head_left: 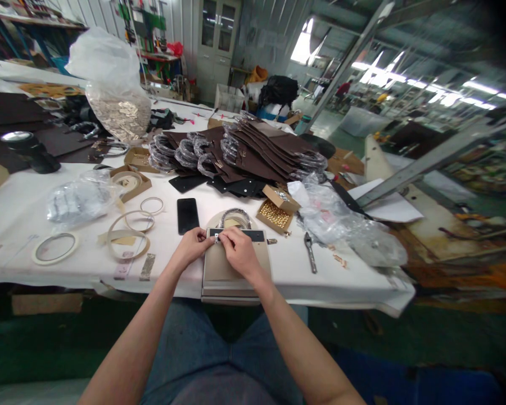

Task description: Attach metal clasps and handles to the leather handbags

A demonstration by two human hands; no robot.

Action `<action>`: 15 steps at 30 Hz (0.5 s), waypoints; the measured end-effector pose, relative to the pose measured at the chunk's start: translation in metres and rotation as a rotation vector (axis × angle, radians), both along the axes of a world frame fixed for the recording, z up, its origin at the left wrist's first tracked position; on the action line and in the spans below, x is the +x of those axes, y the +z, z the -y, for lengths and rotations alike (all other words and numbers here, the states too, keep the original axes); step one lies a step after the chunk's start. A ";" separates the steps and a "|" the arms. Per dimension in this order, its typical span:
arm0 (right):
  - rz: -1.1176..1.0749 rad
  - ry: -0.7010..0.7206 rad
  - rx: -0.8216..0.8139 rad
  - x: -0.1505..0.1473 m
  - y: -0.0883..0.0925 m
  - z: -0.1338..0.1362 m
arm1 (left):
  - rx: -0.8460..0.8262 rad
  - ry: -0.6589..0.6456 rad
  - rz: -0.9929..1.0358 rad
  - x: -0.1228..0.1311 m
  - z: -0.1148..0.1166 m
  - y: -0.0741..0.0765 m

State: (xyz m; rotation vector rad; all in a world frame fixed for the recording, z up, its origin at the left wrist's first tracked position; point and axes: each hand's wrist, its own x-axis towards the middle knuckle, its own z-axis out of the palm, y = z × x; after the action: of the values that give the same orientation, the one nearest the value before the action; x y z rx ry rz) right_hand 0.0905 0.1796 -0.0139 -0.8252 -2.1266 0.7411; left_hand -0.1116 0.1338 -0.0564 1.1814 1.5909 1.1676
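A beige bag (225,269) lies flat at the table's front edge, with a black strip (255,235) across its top and a plastic-wrapped handle (236,212) behind. Over the strip's left part, my left hand (192,247) pinches a small silver metal fitting (216,238) between thumb and finger. My right hand (241,254) is closed just beside it, fingertips against the strip; what they grip is hidden. A gold clasp (272,241) sticks out at the bag's right side. Beyond my left hand lies a black phone (188,215).
Brown bag pieces (261,149) with wrapped handles are piled behind. To the right are a box of gold fittings (274,217), a wrench-like tool (310,253) and plastic wrap (346,228). Tape rolls (55,248) and a black flashlight-like cylinder (31,153) stand left.
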 end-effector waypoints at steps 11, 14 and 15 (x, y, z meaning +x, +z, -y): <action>0.239 -0.774 0.079 0.153 0.021 -0.065 | -0.073 0.114 -0.154 0.008 -0.005 0.003; 0.688 -0.939 -0.161 0.222 0.001 -0.096 | -0.095 0.125 -0.174 0.009 -0.008 0.002; 0.758 -0.922 -0.196 0.237 -0.008 -0.102 | -0.098 0.127 -0.178 0.008 -0.008 0.002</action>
State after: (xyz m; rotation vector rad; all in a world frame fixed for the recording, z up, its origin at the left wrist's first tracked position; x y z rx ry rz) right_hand 0.3276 0.2819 -0.0216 -2.2414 -1.9023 0.1225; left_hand -0.1031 0.1420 -0.0547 1.1615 1.8594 1.0740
